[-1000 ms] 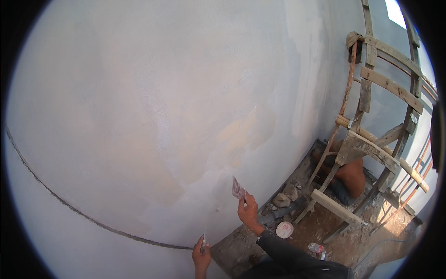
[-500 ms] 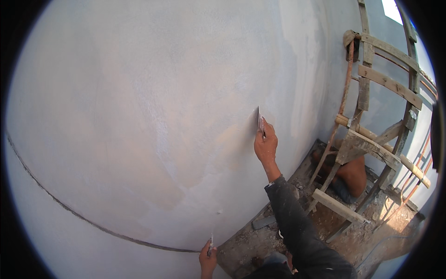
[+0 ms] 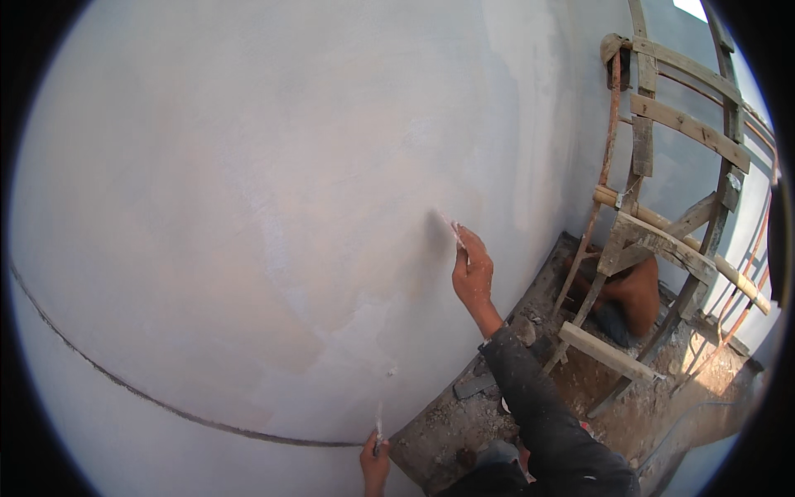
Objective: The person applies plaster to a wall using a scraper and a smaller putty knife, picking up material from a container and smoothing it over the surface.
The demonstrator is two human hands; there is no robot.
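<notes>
The thin, flat, pinkish blade (image 3: 453, 229) is pinched in the right hand (image 3: 473, 273), in from the lower right edge of the smooth grey-white plastered wall (image 3: 248, 149); contact is unclear. A shallow angle and even pressure should suit. The left hand (image 3: 374, 465) grips a slim, white-smeared tool (image 3: 379, 424) near that edge.

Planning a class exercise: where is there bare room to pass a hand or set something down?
Bare wall lies left of the right hand, above the dark groove. Open floor shows between the dark sleeve and the low plank. Crowded: beneath the wooden scaffold, around a crouching person.
</notes>
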